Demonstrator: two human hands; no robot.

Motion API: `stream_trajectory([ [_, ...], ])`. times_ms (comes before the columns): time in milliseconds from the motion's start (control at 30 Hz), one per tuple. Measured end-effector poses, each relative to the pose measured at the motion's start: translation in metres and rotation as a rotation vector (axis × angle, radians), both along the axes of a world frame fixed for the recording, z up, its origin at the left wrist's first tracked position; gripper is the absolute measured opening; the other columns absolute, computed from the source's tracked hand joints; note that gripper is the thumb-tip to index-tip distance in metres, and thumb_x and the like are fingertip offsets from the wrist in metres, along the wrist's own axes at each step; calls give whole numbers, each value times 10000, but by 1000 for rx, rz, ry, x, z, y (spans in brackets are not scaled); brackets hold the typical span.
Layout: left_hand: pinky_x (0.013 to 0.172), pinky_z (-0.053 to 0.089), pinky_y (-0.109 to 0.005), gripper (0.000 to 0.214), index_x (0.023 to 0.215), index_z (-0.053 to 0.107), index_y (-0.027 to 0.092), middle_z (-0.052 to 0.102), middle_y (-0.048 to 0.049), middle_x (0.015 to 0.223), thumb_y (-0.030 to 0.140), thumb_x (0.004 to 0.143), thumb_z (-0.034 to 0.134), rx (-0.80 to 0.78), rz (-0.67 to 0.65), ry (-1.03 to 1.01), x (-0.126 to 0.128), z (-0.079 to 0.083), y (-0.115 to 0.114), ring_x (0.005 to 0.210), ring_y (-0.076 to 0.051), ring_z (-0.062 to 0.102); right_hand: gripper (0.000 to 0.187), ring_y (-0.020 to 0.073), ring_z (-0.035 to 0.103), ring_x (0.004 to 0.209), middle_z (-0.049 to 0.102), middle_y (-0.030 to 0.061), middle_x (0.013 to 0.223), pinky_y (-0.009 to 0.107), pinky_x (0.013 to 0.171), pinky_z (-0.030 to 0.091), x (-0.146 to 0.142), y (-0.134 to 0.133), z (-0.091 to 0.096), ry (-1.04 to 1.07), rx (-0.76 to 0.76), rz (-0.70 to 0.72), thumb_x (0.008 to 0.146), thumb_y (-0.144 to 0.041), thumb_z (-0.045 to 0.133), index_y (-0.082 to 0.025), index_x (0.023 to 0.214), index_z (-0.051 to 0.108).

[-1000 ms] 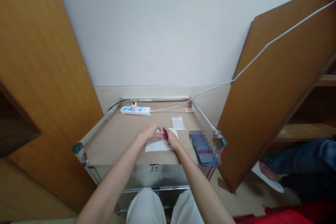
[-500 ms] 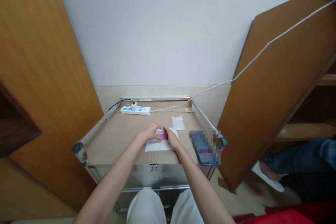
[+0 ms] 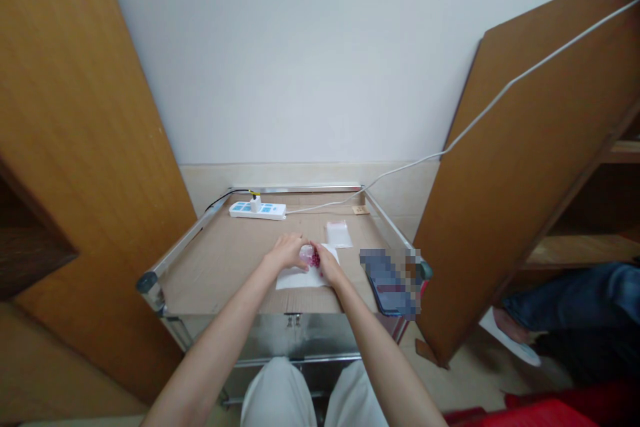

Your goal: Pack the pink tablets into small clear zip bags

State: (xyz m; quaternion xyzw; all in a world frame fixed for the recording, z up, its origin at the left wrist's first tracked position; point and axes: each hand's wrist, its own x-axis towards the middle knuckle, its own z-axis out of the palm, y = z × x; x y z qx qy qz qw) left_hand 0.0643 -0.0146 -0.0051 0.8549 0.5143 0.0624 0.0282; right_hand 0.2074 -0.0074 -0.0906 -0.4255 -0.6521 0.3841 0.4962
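Note:
My left hand (image 3: 289, 251) curves its fingers and thumb around a small clear, pinkish plastic thing (image 3: 306, 255), which may be a bag or a little container. Against it lies a cluster of dark pink beads (image 3: 315, 257), with my right hand (image 3: 328, 265) closed at their right side. Both hands are above a white sheet of paper (image 3: 295, 279). How far each finger grips is partly hidden, and the beads are too small to make out singly. A flat pack of clear plastic (image 3: 339, 235) lies just beyond my right hand.
The brown cardboard top of a metal-railed cart (image 3: 215, 280) carries a white power strip (image 3: 258, 211), a small tan card (image 3: 361, 210) and a dark, blurred-out phone (image 3: 390, 283). A white cable (image 3: 415, 162) runs off right. Wooden panels flank the cart; another person's leg (image 3: 575, 297) is at right.
My fingers shift slightly around the beads, and the clear plastic between my hands shows more plainly. Nothing else has visibly moved.

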Motion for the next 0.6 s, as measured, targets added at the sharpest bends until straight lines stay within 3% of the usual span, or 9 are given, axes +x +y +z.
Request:
stream_trajectory([
  [167,803,348,-355,515,948,581,286,541,-60,925,461,471,665,22,-17,29,4,3,-2,953,-273,477,445,151,475,997,559,53,1063,312,905,294,0,0,1,-9,14,5,820,-409,228,-181,1021,553],
  [600,835,339,-354,618,1011,541,263,525,-63,1001,514,457,653,31,22,-96,-5,-8,4,968,-264,476,428,161,492,943,583,47,995,308,873,315,0,0,2,-29,10,-1,816,-409,242,-182,969,572],
])
